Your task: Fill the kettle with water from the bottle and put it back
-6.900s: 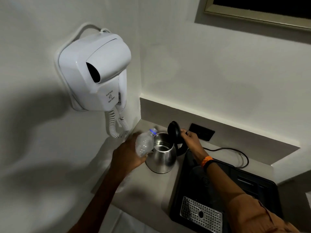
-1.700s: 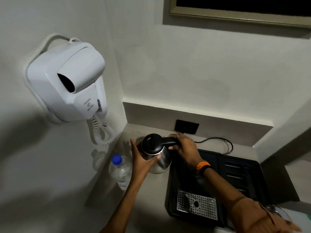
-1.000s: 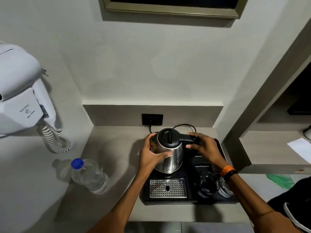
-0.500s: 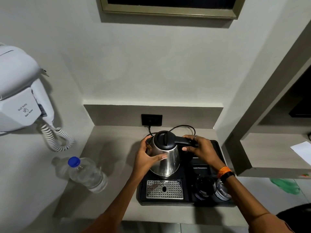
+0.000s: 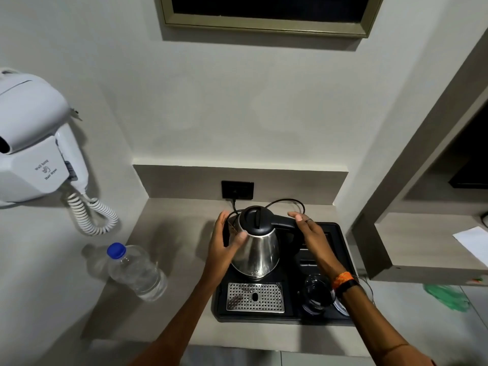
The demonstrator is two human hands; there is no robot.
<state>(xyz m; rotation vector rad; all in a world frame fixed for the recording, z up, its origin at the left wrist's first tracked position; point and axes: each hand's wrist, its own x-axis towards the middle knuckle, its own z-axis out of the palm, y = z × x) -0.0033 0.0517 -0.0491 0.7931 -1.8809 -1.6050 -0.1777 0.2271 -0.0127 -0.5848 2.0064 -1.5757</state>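
Note:
The steel kettle (image 5: 257, 249) with a shut black lid stands upright on the black tray (image 5: 340, 262), behind the perforated drip grate. My left hand (image 5: 224, 247) hovers at the kettle's left side, fingers spread, thumb near the steel wall. My right hand (image 5: 309, 233) is open over the black handle, fingers lifted off it. The clear water bottle (image 5: 137, 273) with a blue cap stands capped on the counter, well to the left of the tray.
A white wall-mounted hair dryer (image 5: 34, 149) with a coiled cord hangs at left. A black socket (image 5: 237, 190) and power cord sit behind the kettle. Upturned glasses (image 5: 317, 294) rest on the tray's right. A shelf with paper (image 5: 472, 244) is at right.
Both hands held the kettle half a second ago; now they have let go and opened beside it. Earlier, the bottle was set down and the kettle was carried from the counter onto the tray.

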